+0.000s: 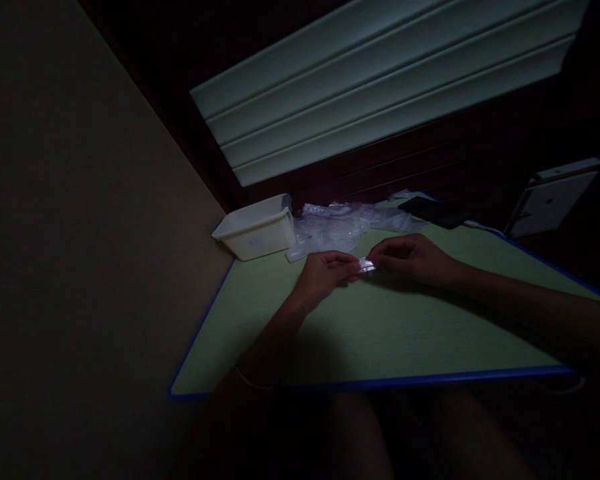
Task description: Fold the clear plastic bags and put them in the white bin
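Note:
Over the middle of the pale green table (380, 333), a small shiny strip of clear plastic (366, 265) is stretched between my two hands. My left hand (327, 273) pinches its left end between thumb and fingers. At the other end, the fingertips of my right hand (405, 257) are closed on the plastic. It looks like a small plastic bag, though the dim light hides its details. Just behind my hands lies a loose pile of clear plastic bags (335, 227).
A white plastic bin (260, 230) stands at the table's back left, against the wall (105, 267). A dark flat object (437, 211) lies at the back right. Beyond the right edge is a whitish tablet-like panel (555, 203). Blue edging (380, 383) borders the table.

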Available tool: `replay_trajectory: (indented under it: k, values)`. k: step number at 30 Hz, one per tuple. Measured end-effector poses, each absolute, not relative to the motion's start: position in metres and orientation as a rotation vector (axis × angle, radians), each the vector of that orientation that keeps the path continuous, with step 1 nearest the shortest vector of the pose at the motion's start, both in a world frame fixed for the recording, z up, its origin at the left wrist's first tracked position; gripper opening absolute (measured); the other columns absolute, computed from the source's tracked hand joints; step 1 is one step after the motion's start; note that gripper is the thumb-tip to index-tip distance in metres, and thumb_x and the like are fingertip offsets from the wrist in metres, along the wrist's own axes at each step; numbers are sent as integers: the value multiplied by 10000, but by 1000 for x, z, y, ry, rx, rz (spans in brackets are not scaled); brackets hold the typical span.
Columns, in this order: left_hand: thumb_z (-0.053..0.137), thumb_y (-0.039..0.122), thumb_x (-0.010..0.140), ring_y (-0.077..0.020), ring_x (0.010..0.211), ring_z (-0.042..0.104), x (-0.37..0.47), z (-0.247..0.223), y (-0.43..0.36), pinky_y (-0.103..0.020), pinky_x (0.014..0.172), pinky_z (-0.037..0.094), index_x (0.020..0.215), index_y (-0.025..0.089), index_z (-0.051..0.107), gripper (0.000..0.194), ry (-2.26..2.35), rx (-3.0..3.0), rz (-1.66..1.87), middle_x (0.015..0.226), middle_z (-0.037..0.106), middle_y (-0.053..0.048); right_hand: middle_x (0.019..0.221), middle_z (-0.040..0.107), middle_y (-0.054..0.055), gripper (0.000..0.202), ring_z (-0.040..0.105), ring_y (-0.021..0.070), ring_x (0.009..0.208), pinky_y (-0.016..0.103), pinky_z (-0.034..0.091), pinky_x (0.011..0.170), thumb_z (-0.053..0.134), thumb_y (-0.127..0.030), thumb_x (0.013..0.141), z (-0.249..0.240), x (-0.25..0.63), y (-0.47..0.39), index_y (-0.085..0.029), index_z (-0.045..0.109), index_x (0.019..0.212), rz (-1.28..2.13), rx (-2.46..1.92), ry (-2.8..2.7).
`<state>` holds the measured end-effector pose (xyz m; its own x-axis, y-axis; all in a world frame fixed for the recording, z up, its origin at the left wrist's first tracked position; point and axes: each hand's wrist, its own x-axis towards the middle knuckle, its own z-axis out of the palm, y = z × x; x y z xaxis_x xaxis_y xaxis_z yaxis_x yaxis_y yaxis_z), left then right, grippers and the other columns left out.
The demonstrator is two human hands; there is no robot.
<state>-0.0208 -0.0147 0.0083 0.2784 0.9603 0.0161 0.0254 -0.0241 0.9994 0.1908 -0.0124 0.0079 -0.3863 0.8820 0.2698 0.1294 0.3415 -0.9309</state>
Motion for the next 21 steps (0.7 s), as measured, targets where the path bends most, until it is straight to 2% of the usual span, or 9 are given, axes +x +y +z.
replay_trajectory:
  k: [3,7,12,21]
  values:
    - [805,210,676,-132,641,687,-19,7,-14,-239,636,524,875,104,665,265,1001,1373,1030,769,735,-86,816,718,47,291,637,178,727,293,479,663,734,-402,722,6,189,-12,-184,704,913,1066,-891,-1758]
    - [772,176,707,-121,614,673,-17,7,-15,-237,620,518,929,123,645,261,1001,1396,1062,766,735,-67,758,712,32,414,619,160,627,272,449,561,718,-426,723,5,189,-11,-181,675,1053,1097,-931,-1755]
    - [749,140,724,-122,623,677,-14,5,-16,-241,627,528,954,118,657,248,1026,1378,1063,784,731,-67,723,709,39,315,604,154,604,264,428,537,691,-429,735,7,191,-11,-163,736,899,1021,-1060,-1834]
    - [719,92,763,-138,652,702,-13,9,-18,-233,617,548,910,80,674,154,1086,1286,1020,768,732,-89,730,715,47,300,614,166,643,277,445,582,699,-444,729,8,191,-10,-166,740,837,984,-1059,-1834]
